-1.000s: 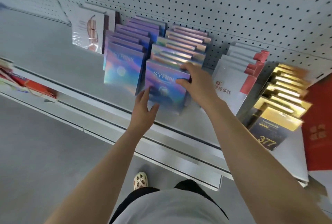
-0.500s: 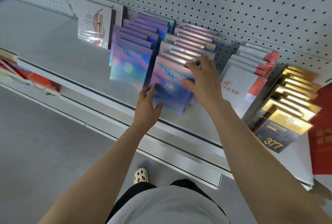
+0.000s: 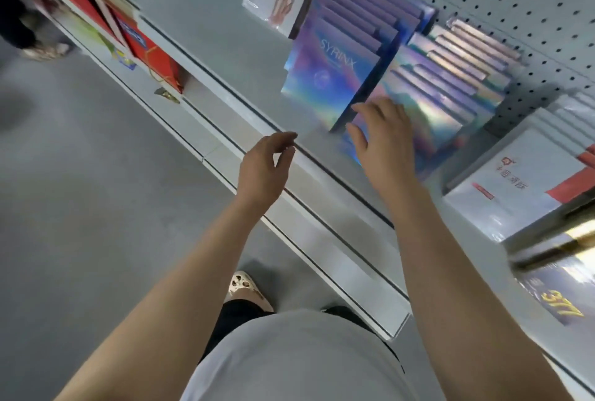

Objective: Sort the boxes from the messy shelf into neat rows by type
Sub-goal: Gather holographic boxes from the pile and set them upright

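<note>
Now we hold both hands open, gripping nothing: our left hand [image 3: 264,166] hovers off the shelf edge [image 3: 325,207], our right hand [image 3: 384,139] over the nearer of two rows of holographic boxes [image 3: 428,101]; the SYRINX row [image 3: 331,78] stands beyond our left.

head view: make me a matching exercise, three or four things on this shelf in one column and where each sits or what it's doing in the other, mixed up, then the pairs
Column one
1. left hand
2. right hand
3. SYRINX box
4. 377 box

Column two
A. far right, dark with gold numerals
B. front of the left holographic row
C. over the shelf's front edge, holding nothing
D. over the front of the right holographic row

Pairs: 1-C, 2-D, 3-B, 4-A
</note>
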Demonstrator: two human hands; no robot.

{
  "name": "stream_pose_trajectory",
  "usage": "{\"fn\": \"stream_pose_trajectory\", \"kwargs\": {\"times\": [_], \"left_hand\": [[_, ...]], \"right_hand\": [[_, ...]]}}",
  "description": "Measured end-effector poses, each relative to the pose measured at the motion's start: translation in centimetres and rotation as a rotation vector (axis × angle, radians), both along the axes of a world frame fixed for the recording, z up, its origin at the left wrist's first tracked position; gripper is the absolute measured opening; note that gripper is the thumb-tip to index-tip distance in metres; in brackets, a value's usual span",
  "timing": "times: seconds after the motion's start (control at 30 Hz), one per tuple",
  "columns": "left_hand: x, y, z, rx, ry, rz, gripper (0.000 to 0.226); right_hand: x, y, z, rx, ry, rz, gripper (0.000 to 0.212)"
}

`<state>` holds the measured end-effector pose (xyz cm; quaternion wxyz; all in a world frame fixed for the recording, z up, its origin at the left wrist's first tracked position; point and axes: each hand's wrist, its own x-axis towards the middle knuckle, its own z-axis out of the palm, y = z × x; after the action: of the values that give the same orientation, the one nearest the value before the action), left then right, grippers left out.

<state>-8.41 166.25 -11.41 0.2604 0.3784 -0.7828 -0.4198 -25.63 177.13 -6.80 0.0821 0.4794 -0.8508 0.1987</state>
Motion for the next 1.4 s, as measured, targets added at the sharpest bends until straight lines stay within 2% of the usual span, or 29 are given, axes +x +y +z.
{"fn": "stream_pose_trajectory", "kwargs": {"times": [0.4,0.63,0.8,1.07,1.4], "left_hand": [[15.7,-13.9,-1.8,0.085,-0.094,0.316,0.021],[21.4,-22.1,-3.4,0.141,-0.105,0.478,0.021],[22.8,-29.8,-4.4,0.174,-0.101,0.564,0.022],[22.1,-47.3,-3.3,0.21,-0.144,0.654,0.023],[22.2,-69.4,-2.3,0.139,-0.121,0.654,0.024]], "right_hand": [[11.4,-16.3,-5.5,0.054,-0.19,0.244,0.027],[16.1,-27.4,-7.1,0.144,-0.254,0.436,0.03],[17.0,-37.3,-8.3,0.15,-0.271,0.522,0.029],[16.4,-57.1,-7.5,0.13,-0.324,0.615,0.029],[16.4,-78.7,-6.0,0.051,-0.307,0.6,0.029]]}}
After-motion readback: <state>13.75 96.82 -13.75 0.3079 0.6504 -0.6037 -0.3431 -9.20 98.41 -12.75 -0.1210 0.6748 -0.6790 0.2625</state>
